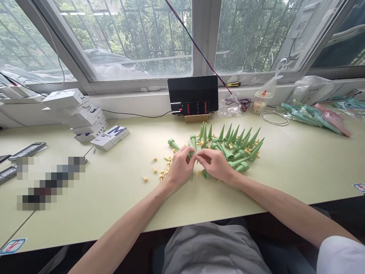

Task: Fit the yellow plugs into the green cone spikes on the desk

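Observation:
My left hand [181, 164] is closed around a green plastic watering spike [192, 177], whose narrow tip points down below the fingers. Its upper part is mostly hidden by the hand. Close against it, my right hand [216, 163] pinches what looks like a small yellow plug [197, 161], largely covered by the fingertips. Behind and to the right stand and lie several more green spikes [228, 135], some with yellow plugs among them. Loose yellow plugs [154, 169] are scattered on the table left of my left hand.
A phone [195, 108] showing a timer leans on a black tablet [193, 89] by the window. White boxes [81, 114] are stacked on the left of the pale table [114, 198]. Plastic-wrapped pieces [308, 114] and a bagged cup [260, 101] occupy the back right.

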`<state>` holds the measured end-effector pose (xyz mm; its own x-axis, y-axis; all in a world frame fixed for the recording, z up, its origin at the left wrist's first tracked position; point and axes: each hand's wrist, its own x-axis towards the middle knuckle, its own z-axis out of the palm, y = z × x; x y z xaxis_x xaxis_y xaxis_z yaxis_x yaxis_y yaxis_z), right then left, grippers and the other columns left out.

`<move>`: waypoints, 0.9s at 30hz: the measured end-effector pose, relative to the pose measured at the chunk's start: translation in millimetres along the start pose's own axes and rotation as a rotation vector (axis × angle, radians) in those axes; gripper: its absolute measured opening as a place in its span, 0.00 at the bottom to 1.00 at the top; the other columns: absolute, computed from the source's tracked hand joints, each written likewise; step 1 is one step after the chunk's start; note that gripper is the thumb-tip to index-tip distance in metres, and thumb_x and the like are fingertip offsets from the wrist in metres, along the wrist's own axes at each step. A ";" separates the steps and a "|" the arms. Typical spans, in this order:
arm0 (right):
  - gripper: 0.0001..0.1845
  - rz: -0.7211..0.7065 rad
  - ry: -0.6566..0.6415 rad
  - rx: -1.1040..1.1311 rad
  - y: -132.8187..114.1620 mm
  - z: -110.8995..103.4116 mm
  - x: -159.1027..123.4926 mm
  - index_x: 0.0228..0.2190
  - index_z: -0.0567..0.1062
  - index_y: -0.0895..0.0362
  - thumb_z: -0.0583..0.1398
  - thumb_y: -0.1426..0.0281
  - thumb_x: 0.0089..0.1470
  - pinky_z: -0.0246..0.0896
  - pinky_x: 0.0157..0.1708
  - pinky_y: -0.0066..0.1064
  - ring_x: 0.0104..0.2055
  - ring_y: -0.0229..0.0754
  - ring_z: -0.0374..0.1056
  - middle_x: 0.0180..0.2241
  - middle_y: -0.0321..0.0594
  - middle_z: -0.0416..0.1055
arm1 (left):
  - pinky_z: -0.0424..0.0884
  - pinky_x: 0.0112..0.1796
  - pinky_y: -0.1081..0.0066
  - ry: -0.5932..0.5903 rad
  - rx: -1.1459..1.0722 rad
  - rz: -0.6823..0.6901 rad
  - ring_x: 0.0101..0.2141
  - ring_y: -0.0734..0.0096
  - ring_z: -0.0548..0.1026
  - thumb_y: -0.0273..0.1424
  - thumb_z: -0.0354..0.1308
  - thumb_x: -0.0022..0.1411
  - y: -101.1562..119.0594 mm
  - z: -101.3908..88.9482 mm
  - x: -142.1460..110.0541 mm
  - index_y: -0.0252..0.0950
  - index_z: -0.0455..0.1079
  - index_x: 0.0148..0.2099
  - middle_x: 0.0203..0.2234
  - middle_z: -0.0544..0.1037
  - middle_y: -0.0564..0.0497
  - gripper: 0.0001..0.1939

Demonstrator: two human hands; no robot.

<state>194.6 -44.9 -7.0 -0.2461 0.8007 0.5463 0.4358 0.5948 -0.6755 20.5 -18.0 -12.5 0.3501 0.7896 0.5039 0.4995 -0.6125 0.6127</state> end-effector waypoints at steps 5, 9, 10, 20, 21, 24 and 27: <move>0.09 -0.015 0.021 0.000 -0.1 0.3 -0.1 0.36 0.77 0.56 0.57 0.67 0.65 0.59 0.27 0.29 0.25 0.37 0.62 0.27 0.37 0.73 | 0.64 0.27 0.74 0.014 -0.013 -0.007 0.22 0.79 0.68 0.31 0.54 0.67 1.4 -1.3 0.4 0.36 0.68 0.41 0.34 0.74 0.52 0.04; 0.07 -0.030 0.050 0.023 -0.6 0.7 -0.3 0.37 0.77 0.56 0.58 0.68 0.64 0.61 0.27 0.29 0.27 0.38 0.65 0.29 0.38 0.74 | 0.65 0.27 0.74 0.044 -0.038 -0.020 0.23 0.78 0.70 0.33 0.55 0.67 2.7 -1.3 1.6 0.36 0.69 0.42 0.34 0.74 0.52 0.06; 0.07 -0.031 0.057 0.027 -0.9 0.6 -0.2 0.37 0.77 0.56 0.58 0.69 0.64 0.62 0.27 0.29 0.27 0.38 0.65 0.29 0.38 0.74 | 0.66 0.27 0.74 0.051 -0.047 -0.027 0.23 0.78 0.70 0.33 0.55 0.67 3.4 -1.2 1.9 0.36 0.70 0.42 0.34 0.74 0.51 0.06; 0.07 -0.020 0.123 -0.009 -2.7 0.7 0.3 0.34 0.75 0.56 0.60 0.67 0.63 0.64 0.28 0.30 0.28 0.39 0.68 0.27 0.38 0.74 | 0.66 0.21 0.76 0.084 -0.285 -0.229 0.17 0.81 0.69 0.41 0.57 0.67 9.0 -2.0 3.3 0.37 0.68 0.43 0.31 0.74 0.54 0.12; 0.06 -0.016 0.128 -0.008 -2.6 0.9 0.1 0.35 0.75 0.56 0.60 0.67 0.63 0.65 0.28 0.30 0.29 0.39 0.68 0.28 0.39 0.74 | 0.67 0.20 0.76 0.095 -0.310 -0.243 0.17 0.81 0.70 0.41 0.57 0.66 7.7 -1.8 3.7 0.37 0.68 0.43 0.33 0.74 0.53 0.12; 0.06 0.011 0.151 0.013 -2.8 1.3 -0.4 0.37 0.76 0.56 0.60 0.67 0.62 0.67 0.29 0.30 0.29 0.40 0.70 0.31 0.40 0.76 | 0.69 0.21 0.76 0.117 -0.390 -0.281 0.19 0.80 0.72 0.43 0.58 0.65 3.3 -0.7 5.0 0.38 0.68 0.45 0.37 0.73 0.51 0.14; 0.07 0.026 0.165 0.028 -3.0 1.2 -0.6 0.37 0.76 0.56 0.59 0.66 0.63 0.68 0.28 0.30 0.29 0.39 0.70 0.33 0.41 0.77 | 0.71 0.22 0.76 0.122 -0.455 -0.301 0.19 0.79 0.73 0.44 0.59 0.64 0.7 0.3 6.1 0.38 0.69 0.45 0.37 0.73 0.51 0.15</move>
<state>192.4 -47.0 -5.9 -0.0889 0.7946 0.6006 0.4151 0.5777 -0.7029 23.2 -13.6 -9.1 0.1374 0.9388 0.3159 0.1619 -0.3359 0.9279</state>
